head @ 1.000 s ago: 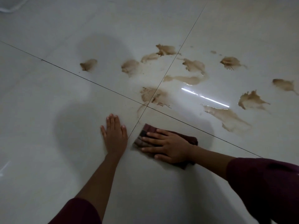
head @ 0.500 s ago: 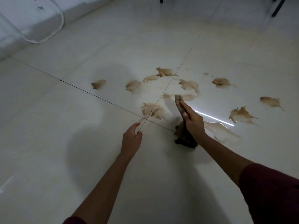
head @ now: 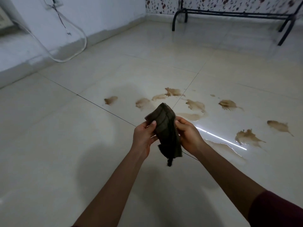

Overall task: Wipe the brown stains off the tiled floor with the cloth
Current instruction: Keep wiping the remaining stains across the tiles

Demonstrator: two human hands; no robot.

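Observation:
I hold a dark brown cloth (head: 165,131) up in the air in front of me, above the pale tiled floor (head: 57,145). My left hand (head: 143,136) grips its left edge with the thumb on top. My right hand (head: 188,136) grips its right edge. The cloth hangs crumpled, its lower end dangling below my hands. Several brown stains lie on the tiles beyond: one at the far left (head: 111,100), one near the tile joint (head: 196,104), one at the right (head: 247,136) and others between. The stain nearest my hands is partly hidden by the cloth.
A white wall with a skirting ledge (head: 32,63) runs along the left, with a looped white cable (head: 77,45) hanging against it. A black metal frame (head: 177,18) stands at the back right. A bright light reflection (head: 221,139) streaks the wet floor.
My right hand lifted the cloth off the floor. My left hand left the tile and took hold of the cloth too. The view rose, showing the wall and frame.

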